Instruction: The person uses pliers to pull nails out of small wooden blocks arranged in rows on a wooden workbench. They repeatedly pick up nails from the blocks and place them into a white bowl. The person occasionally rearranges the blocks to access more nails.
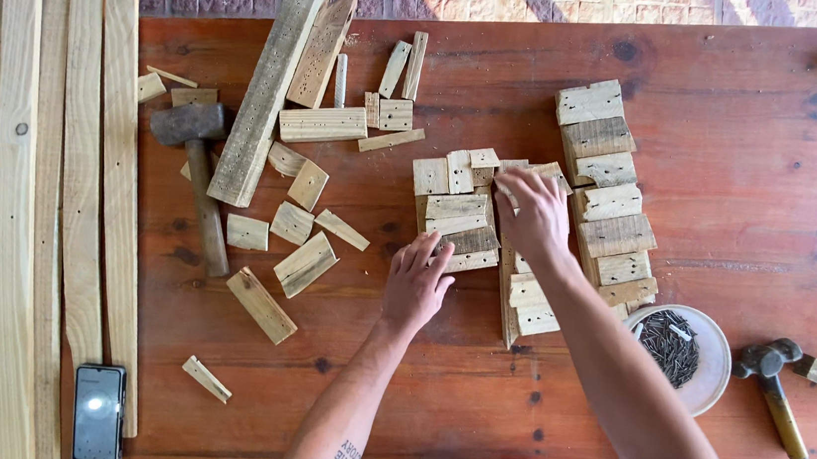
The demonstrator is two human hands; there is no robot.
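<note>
Head view, looking straight down on a red-brown wooden table [736,141]. My left hand [415,282] lies flat, fingers loose, fingertips touching the lower edge of a cluster of short wood blocks [455,209] at table centre; grip released, holding nothing. My right hand [532,214] rests palm-down on the top right of that same cluster, fingers spread over a small block; I cannot tell whether it is pinching one or just pressing. Just right of it runs a stacked column of similar blocks [607,194], overlapping like shingles. A white bowl of nails [676,350] sits near my right forearm, a claw hammer [775,385] beside it. Left of centre: scattered offcuts [303,264], a long weathered plank [268,76] lying diagonally, a mallet [194,154] next to it. Long pale slats [74,177] run down the table's left edge, a phone [98,413] lying on them near the bottom.
</note>
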